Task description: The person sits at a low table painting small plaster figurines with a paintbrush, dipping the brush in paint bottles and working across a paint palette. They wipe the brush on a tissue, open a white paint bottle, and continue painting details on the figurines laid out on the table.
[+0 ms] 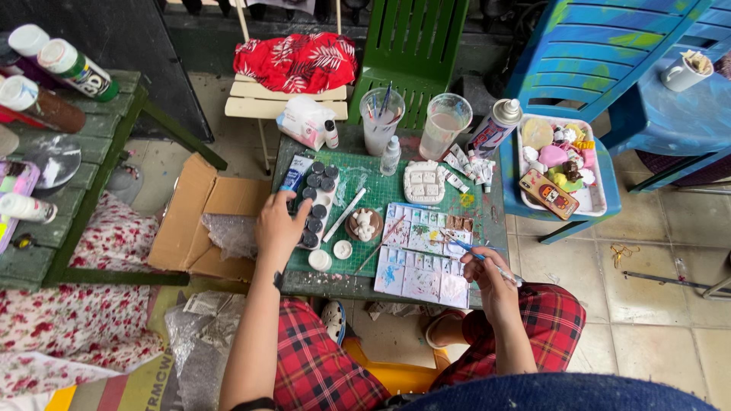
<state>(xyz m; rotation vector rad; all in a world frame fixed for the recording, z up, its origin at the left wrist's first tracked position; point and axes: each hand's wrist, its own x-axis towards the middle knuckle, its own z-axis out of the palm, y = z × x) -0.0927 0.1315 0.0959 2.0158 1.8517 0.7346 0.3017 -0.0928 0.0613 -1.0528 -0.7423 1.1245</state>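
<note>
Here a green cutting mat (381,194) is covered with paint things. The tray of small paint pots (316,204) is touched by the left hand (278,224), fingers spread. A thin paintbrush (480,259) is pinched in the right hand (491,278) over the white palette (422,259).

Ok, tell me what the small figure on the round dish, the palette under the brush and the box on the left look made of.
Figure: matte white, likely unpainted plaster or clay.
Palette: glossy white wells, probably plastic, paint-stained.
Box: brown cardboard, open creased flaps.
</note>
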